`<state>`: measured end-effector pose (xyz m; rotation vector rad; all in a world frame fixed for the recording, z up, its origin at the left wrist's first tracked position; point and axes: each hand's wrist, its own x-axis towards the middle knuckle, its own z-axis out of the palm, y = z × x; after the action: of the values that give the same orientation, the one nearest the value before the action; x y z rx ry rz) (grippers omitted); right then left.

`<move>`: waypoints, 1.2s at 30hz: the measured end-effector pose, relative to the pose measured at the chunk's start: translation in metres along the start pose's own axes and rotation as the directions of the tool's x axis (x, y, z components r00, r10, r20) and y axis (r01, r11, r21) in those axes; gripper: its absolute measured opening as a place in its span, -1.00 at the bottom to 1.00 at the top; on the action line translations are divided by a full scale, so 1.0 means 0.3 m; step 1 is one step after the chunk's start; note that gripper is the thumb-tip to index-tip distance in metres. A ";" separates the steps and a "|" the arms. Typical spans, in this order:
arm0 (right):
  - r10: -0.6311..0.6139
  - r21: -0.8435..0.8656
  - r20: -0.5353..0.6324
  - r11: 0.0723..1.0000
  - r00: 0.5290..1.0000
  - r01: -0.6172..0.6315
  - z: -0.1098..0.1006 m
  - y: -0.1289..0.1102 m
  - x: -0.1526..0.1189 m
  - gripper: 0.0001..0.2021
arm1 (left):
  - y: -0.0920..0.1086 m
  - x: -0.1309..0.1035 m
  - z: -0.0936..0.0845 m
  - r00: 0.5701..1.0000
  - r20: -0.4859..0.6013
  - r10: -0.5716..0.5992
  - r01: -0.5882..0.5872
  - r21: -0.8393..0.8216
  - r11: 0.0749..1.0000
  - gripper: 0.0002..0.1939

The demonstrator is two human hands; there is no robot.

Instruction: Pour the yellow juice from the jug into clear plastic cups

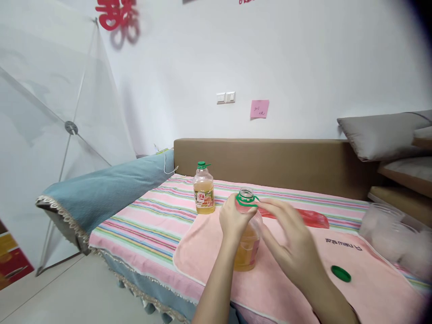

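Note:
An uncapped plastic bottle of yellow cooking oil (248,249) stands upright on a pink cloth (209,252). My left hand (234,218) is closed around the bottle's upper part, just under the neck. A green ring with a strap (248,204) circles the neck below the bare mouth. On the bottle's other side, my right hand (286,229) has its fingers apart, the fingertips at the end of the green strap; whether they grip it I cannot tell. A green cap (340,273) lies on the cloth to the right.
A second oil bottle (204,193) with a green cap stands farther back. Red plastic film (310,218) lies behind my right hand. Clear plastic containers (381,225) are at the right, below grey cushions (381,135). A brown backrest (270,157) borders the striped cover (141,225).

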<state>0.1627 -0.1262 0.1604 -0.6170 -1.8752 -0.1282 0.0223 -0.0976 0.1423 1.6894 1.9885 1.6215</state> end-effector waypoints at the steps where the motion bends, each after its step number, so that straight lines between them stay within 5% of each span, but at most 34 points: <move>1: -0.006 0.001 0.036 1.000 0.999 0.006 0.028 0.015 0.007 -0.74 | -0.002 0.000 -0.002 1.000 0.005 0.002 -0.002 0.008 1.000 -0.66; 4: -0.013 0.026 0.106 1.000 0.994 0.010 0.114 0.053 0.002 -0.72 | -0.006 0.005 -0.008 1.000 0.018 -0.005 0.004 0.011 1.000 -0.71; 9: -0.012 -0.035 0.054 0.999 0.998 0.014 0.191 0.063 -0.063 -0.61 | 0.000 0.022 -0.010 0.998 0.035 -0.044 0.041 0.063 0.997 -0.78; 36: -0.026 -0.072 0.054 0.997 0.998 0.030 0.179 0.064 -0.128 -0.51 | -0.016 0.011 0.002 0.998 0.028 0.055 -0.057 0.072 0.996 -0.79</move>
<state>0.1365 -0.1032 0.1011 -0.6493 -1.9377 -0.2005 0.0182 -0.0941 0.1404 1.7981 2.0297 1.5532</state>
